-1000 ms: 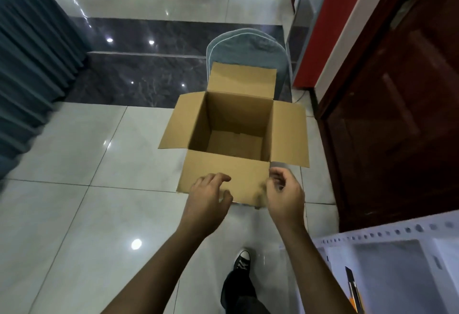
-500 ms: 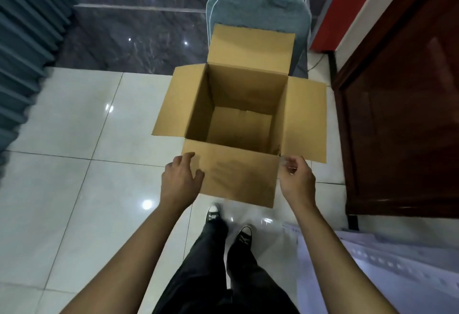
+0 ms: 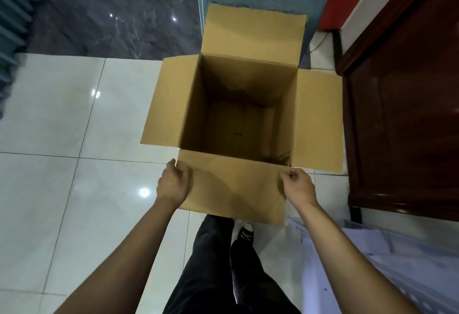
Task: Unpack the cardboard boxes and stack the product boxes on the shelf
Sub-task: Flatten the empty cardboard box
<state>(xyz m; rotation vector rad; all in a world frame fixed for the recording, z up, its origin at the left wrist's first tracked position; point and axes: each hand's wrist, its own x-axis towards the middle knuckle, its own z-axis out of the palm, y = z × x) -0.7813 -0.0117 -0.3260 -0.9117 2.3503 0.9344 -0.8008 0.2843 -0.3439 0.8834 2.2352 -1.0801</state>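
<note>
Cardboard box (image 3: 243, 115) stands on the floor before you, flaps spread, inside bare as far as shows. Your left hand (image 3: 172, 184) and right hand (image 3: 299, 185) each grip the near flap's (image 3: 233, 184) side edges. No product boxes or shelf in view, so stacking progress stays unknowable.

Single head-worn wide-angle view, looking steeply downward and slightly forward from standing height. The open brown cardboard box (image 3: 244, 120) fills the centre at close range, its interior seen from almost directly above. Both forearms enter from the lower edge; the glossy white tiled floor (image 3: 62, 202) spreads left. No second view overlaps it.
</note>
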